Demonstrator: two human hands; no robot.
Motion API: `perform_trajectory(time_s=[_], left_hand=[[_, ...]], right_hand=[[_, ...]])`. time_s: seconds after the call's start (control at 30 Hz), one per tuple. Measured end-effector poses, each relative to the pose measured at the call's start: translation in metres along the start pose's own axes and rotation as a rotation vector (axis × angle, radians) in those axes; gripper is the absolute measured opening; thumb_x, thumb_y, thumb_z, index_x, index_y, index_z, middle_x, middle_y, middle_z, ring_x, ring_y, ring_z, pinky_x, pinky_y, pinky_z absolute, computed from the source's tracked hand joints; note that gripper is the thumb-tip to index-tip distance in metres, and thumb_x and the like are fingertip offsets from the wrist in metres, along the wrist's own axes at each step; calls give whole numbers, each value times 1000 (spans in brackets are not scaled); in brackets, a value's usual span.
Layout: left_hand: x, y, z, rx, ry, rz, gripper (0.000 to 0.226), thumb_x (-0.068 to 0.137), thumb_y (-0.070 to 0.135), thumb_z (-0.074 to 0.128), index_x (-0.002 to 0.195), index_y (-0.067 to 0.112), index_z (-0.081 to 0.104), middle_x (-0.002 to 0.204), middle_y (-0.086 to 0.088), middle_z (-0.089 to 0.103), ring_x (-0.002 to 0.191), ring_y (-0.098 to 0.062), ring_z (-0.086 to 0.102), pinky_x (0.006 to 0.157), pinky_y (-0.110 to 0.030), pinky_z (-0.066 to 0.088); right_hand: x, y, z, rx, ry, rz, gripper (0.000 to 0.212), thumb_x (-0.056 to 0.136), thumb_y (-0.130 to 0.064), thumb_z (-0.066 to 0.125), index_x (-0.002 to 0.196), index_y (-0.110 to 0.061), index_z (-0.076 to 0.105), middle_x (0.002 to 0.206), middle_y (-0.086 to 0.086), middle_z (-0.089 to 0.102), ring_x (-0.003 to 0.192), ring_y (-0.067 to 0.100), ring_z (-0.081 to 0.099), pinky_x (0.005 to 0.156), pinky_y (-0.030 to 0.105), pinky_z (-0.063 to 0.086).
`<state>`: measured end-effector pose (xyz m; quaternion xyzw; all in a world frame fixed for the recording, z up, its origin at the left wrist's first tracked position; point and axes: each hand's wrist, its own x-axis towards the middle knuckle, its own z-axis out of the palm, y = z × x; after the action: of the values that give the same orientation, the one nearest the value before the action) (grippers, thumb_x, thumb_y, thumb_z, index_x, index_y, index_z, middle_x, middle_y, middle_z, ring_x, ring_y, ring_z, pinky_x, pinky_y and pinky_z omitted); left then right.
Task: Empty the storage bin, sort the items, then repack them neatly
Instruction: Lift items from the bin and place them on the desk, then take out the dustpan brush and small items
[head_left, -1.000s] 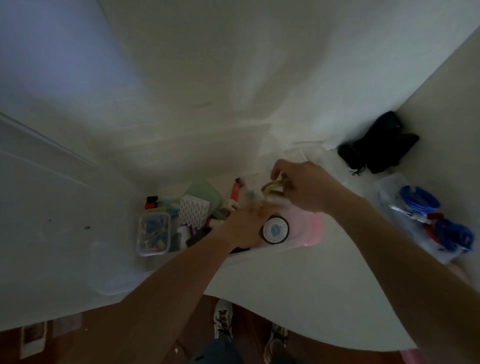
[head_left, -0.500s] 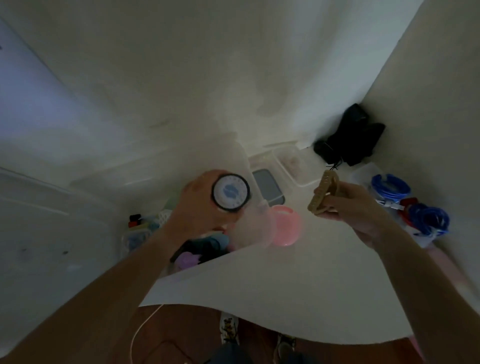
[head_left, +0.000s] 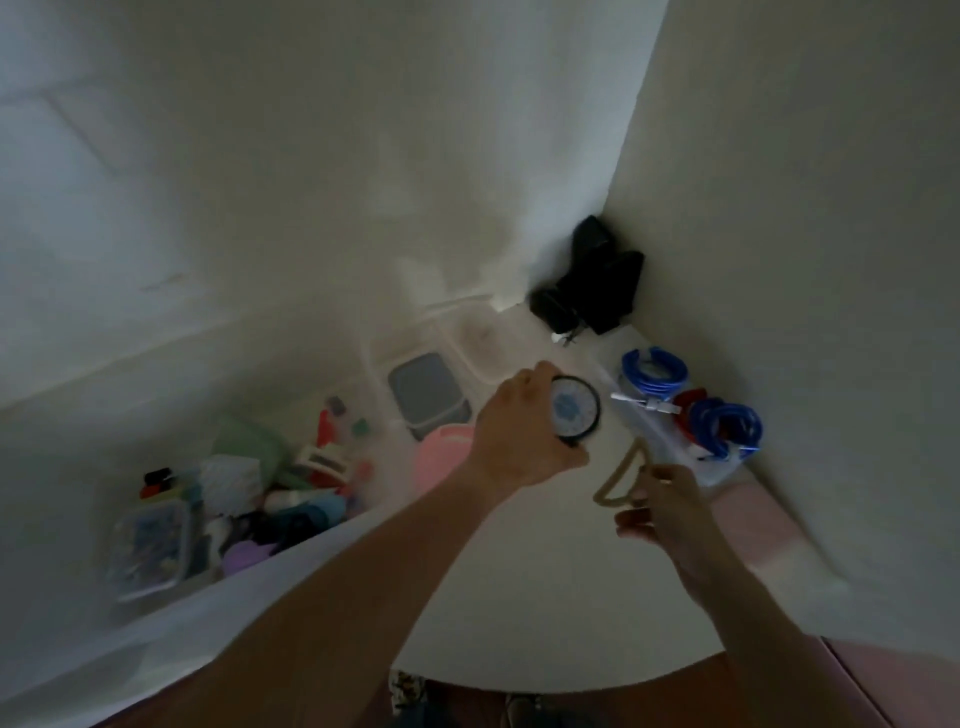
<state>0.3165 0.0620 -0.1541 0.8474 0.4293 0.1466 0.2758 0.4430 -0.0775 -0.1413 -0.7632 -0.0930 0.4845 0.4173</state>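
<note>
Head view: left hand (head_left: 519, 436) grips a round black-rimmed dial (head_left: 574, 410), right hand (head_left: 662, 506) pinches a tan curved clip (head_left: 618, 480) at its 10 o'clock, long axis running 1-to-7.

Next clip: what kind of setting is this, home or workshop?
Probably a home, in a room corner: a white table against plain walls, a clear storage bin full of small household odds and ends, coiled blue cables in a tray, and wood flooring below.

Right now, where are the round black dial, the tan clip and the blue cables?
round black dial (head_left: 574, 410), head view, on its pale face.
tan clip (head_left: 618, 480), head view, on its curved edge.
blue cables (head_left: 654, 375), head view, on the farther coil.
</note>
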Motion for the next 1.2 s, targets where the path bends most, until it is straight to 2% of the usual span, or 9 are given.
perform_trajectory(time_s=[0.2, 0.33, 0.5, 0.63, 0.73, 0.83, 0.9, 1.0, 1.2], left_hand=[[22, -28, 54, 131, -143, -101, 80, 59, 38, 86, 122, 14, 44, 118, -8, 48, 103, -32, 57, 82, -37, 47], [31, -52, 65, 170, -108, -171, 78, 63, 38, 86, 123, 10, 45, 121, -9, 41, 103, -31, 56, 81, -35, 47], [33, -71, 76, 212, 38, -151, 80, 71, 47, 76, 131, 4, 46, 120, -15, 52, 109, -35, 56, 91, -41, 49], [18, -53, 67, 299, -87, -165, 105, 71, 45, 75, 152, 3, 23, 147, -18, 37, 133, -37, 37, 111, -40, 34], [-5, -40, 37, 110, 112, -68, 86, 70, 33, 79, 143, 4, 42, 136, -16, 50, 125, -33, 48, 105, -39, 43], [-34, -36, -21, 23, 235, -4, 56, 81, 27, 71, 133, 16, 52, 127, -4, 55, 114, -23, 54, 95, -29, 43], [-54, -56, -65, 94, 300, 2, 41, 85, 27, 65, 125, 22, 56, 121, 0, 59, 106, -19, 57, 89, -27, 42], [-82, -119, -122, 210, 281, -95, 27, 90, 27, 57, 117, 25, 58, 113, 2, 63, 99, -21, 62, 85, -35, 49], [-142, -273, -184, 346, -58, -634, 60, 85, 26, 69, 139, 16, 44, 134, -12, 51, 118, -34, 54, 97, -40, 45]], right_hand=[[54, 45, -1, -12, 48, 107, 43, 80, -4, 72, 117, -4, 51, 97, 21, 68, 68, 25, 69, 75, 42, 59], [91, 51, 8, 109, 116, 177, 11, 81, 3, 68, 90, -2, 64, 88, 17, 67, 82, 32, 72, 81, 44, 60], [156, 67, 30, 21, 212, 153, 12, 67, -8, 72, 78, -13, 71, 77, 6, 70, 89, 29, 69, 86, 43, 57], [159, 58, 51, -76, 136, 118, 34, 66, -16, 78, 98, -6, 72, 89, 11, 71, 86, 27, 69, 81, 36, 59], [139, 49, 65, -117, 165, 128, 12, 78, -13, 77, 85, -6, 71, 82, 14, 67, 76, 26, 64, 70, 32, 55], [134, 62, 64, -86, 179, 150, 48, 61, -24, 85, 101, -3, 66, 83, 12, 64, 81, 25, 64, 72, 35, 57], [120, 64, 60, -234, 309, 34, 69, 53, -44, 85, 111, -16, 58, 95, 12, 65, 96, 31, 65, 83, 48, 56], [41, 15, 90, -235, 452, -286, 37, 81, -29, 75, 113, -25, 57, 103, 0, 65, 92, 22, 65, 80, 45, 55], [-52, -48, 231, -364, -116, -688, 18, 85, -18, 70, 100, -25, 62, 88, -10, 68, 73, 8, 67, 68, 28, 54]])
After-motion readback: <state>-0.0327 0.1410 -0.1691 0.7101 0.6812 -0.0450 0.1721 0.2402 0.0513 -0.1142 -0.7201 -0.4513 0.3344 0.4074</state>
